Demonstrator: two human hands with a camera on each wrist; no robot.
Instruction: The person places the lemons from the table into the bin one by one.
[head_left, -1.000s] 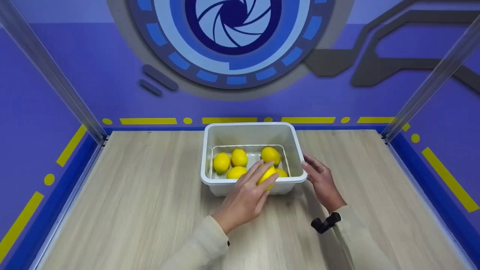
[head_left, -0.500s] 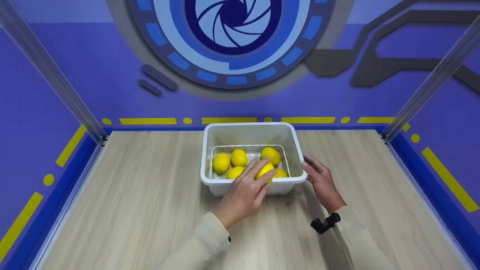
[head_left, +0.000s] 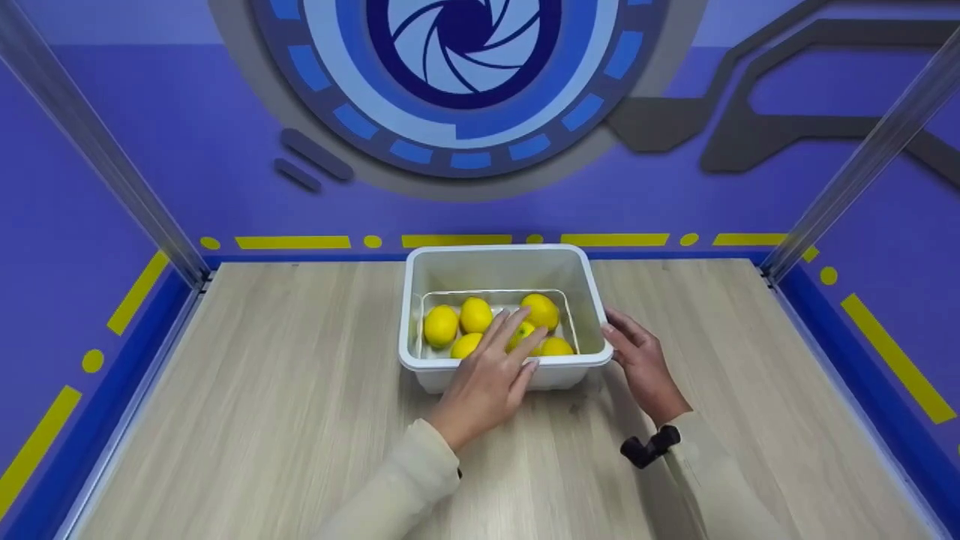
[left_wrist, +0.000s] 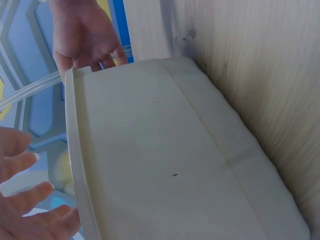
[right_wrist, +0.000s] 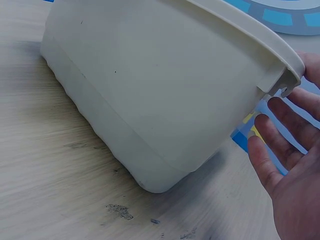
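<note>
In the head view a white plastic bin (head_left: 435, 364) holds several yellow lemons (head_left: 441, 326). My left hand (head_left: 484, 382) reaches over its front rim with fingers spread and fairly straight. Just beneath those fingers is a lemon (head_left: 519, 341), partly covered by them, with a small green spot showing. The left wrist view has the fingers of this hand (left_wrist: 35, 200) apart, beside a blurred yellow shape past the rim. At the bin's right side my right hand (head_left: 643, 369) grips the rim between thumb and fingers; the right wrist view shows it (right_wrist: 295, 145) at the rim's corner.
The bin stands on a wood-grain table (head_left: 300, 390) near the blue back wall (head_left: 300, 210). Side walls with metal corner posts (head_left: 862, 150) border the table. A black device (head_left: 651, 446) is strapped to the right wrist.
My left hand has lowered the lemon into the bin, and its fingers have spread off it. The right hand stays at the bin's right rim.
</note>
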